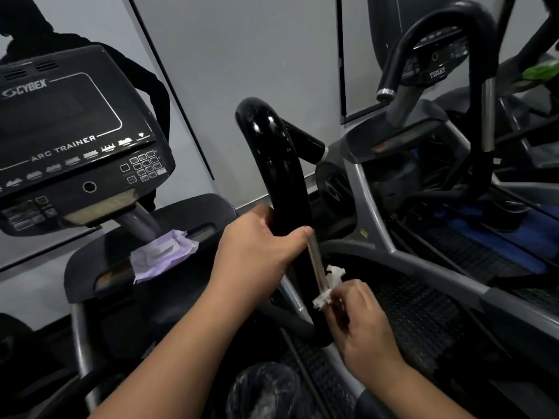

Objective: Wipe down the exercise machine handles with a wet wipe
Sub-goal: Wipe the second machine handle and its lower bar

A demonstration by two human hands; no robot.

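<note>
Head view: looks down past both forearms onto an arc trainer; nearest things listed first.
Right hand (358,320): low on the handle, fingers curled around a crumpled white wet wipe (331,282), pressing it against the bar. Slightly blurred.
Wet wipe: bunched between the right hand's fingers and the silver strip (317,261) that runs down the handle; white tufts stick out above and to the left of the fingers.
Left hand (260,246): higher on the same handle, fingers wrapped round the far side, thumb laid across the near side. Firm grip, nothing else in it.
Handle (278,164): glossy black tube, rising from between the hands and curving over at the top; highlights on its surface.
Wipes packet (161,255): pale purple, lying on the grey ledge (90,261) below the console, left of the left hand.
Console (75,137): dark panel marked CYBEX and ARC TRAINER, keypad at its right side, screen dark.
Second machine (438,71): farther right, black looped handle with silver bands.
Wall (242,55): grey panels behind.
</note>
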